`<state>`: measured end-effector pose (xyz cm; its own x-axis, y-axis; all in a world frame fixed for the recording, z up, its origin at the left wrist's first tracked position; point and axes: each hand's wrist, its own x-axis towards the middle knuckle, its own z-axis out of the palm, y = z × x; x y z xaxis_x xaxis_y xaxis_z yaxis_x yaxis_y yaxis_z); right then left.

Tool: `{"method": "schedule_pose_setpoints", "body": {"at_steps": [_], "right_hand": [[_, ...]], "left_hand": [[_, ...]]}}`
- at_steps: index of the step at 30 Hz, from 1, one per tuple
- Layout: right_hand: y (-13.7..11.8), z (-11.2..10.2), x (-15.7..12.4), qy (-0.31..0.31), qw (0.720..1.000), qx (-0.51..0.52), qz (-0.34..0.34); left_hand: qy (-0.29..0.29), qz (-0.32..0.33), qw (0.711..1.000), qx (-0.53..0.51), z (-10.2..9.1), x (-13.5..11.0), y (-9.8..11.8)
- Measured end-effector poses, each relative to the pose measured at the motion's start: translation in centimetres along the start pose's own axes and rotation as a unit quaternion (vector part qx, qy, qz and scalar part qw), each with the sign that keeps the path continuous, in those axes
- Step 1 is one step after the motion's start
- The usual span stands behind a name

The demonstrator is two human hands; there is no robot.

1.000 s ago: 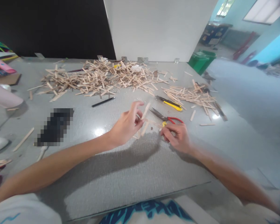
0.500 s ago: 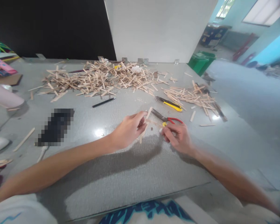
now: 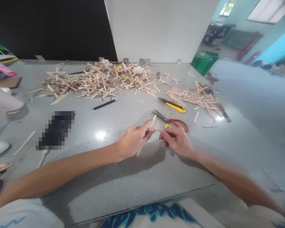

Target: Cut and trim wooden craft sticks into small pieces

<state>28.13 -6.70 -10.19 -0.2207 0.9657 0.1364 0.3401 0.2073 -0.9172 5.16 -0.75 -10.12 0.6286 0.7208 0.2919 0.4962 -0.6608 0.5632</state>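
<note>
Grey table carries a large loose heap of wooden sticks along the far edge and a smaller heap to the right; most stock looks unworked. Nearer lie a black pen, a yellow utility knife and red-handled scissors, none in hand. At centre, left hand pinches an upright stick; right hand pinches a crossing stick against it. Judged: one small joined piece in progress, just above the table, bulk remaining.
</note>
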Motion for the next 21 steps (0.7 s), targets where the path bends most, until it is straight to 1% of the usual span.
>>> {"method": "schedule_pose_setpoints", "body": {"at_steps": [2,5,8,11,13,15,17,21], "right_hand": [[0.0,0.1,0.1,0.003,1.0,0.001,0.002],[-0.2,0.1,0.2,0.008,1.0,0.008,0.008],[-0.3,0.0,0.3,0.014,0.999,0.027,0.02],[-0.4,-0.1,0.3,0.017,0.998,0.046,0.03],[-0.4,-0.2,0.3,0.012,0.998,0.054,0.033],[-0.4,-0.2,0.3,0.004,0.998,0.06,0.034],[-0.3,-0.2,0.3,-0.001,0.997,0.067,0.036],[-0.1,-0.1,0.3,-0.009,0.996,0.082,0.039]], "left_hand": [[-0.006,-0.001,1.0,-0.023,0.3,-0.1,0.1],[-0.004,-0.014,0.995,-0.096,0.1,0.1,0.1],[0.002,-0.069,0.98,-0.184,-0.6,0.4,0.3],[0.004,-0.142,0.955,-0.26,-1.2,0.8,0.5],[-0.017,-0.164,0.93,-0.328,-1.2,1.1,0.5],[-0.053,-0.168,0.899,-0.401,-1.1,1.2,0.6],[-0.074,-0.166,0.874,-0.45,-0.9,1.3,0.6],[-0.073,-0.168,0.855,-0.485,-0.7,1.2,0.5]]}}
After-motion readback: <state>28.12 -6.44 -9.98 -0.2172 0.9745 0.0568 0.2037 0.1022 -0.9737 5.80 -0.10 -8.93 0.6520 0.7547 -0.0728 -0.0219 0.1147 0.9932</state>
